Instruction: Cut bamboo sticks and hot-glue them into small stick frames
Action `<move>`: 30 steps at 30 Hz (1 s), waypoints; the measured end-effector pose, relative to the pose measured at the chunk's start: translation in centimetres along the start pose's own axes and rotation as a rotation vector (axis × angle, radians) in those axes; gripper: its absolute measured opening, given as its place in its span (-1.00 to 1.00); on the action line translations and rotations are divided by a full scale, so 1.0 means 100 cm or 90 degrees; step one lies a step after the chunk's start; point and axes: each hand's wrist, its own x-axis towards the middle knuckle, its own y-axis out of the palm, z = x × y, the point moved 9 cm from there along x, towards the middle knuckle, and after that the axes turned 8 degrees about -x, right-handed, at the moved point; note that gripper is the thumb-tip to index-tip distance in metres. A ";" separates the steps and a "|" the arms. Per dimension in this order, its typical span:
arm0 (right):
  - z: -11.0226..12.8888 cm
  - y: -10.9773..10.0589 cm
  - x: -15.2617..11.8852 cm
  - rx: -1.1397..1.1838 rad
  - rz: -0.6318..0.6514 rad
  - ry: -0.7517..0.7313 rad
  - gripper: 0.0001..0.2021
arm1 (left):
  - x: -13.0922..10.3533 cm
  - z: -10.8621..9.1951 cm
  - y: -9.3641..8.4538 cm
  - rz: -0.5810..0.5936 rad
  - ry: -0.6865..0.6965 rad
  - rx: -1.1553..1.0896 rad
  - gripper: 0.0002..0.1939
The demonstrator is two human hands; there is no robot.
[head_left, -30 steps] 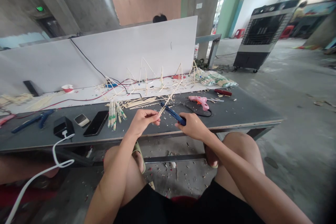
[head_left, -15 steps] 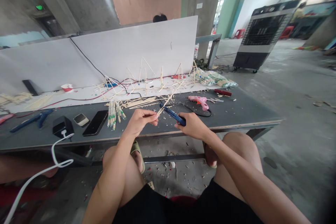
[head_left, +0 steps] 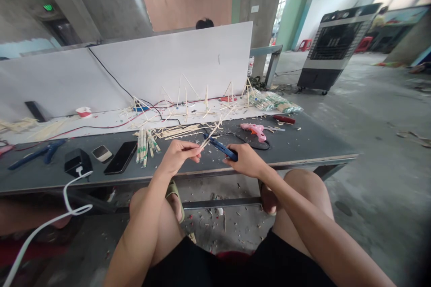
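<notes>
My left hand (head_left: pixel 180 154) is closed, pinching a few thin wooden chopsticks (head_left: pixel 213 131) between thumb and fingertips. They slant up and away over the bench, their far ends crossing other sticks. In my right hand (head_left: pixel 247 158) is a blue glue gun (head_left: pixel 220 147), its handle hidden by the fingers. Its front tip points left and meets or nearly meets the held chopsticks; exact contact is hard to tell. Just behind lies a pile of loose chopsticks (head_left: pixel 178 132). Wrapped chopsticks (head_left: pixel 143 145) lie left of it.
On the dark bench (head_left: pixel 296 148) are a pink glue gun (head_left: pixel 254 131), a red-handled tool (head_left: pixel 283 119), a phone (head_left: pixel 121 157), a black charger block (head_left: pixel 77 161) and another blue glue gun (head_left: pixel 49 150). Stick frames (head_left: pixel 186 96) stand before the white panel (head_left: pixel 168 71). Bagged chopsticks (head_left: pixel 274 101) lie right.
The whole view has shifted slightly. My hands, the chopsticks and the blue glue gun keep almost the same positions relative to one another.
</notes>
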 end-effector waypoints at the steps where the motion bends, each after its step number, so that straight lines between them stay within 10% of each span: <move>1: 0.001 0.000 0.000 0.003 -0.001 0.002 -0.88 | 0.000 0.000 0.000 0.000 0.001 -0.003 -0.78; 30: -0.003 0.007 0.008 -0.067 -0.054 0.029 -0.91 | 0.002 0.000 0.000 0.011 0.000 0.005 -0.77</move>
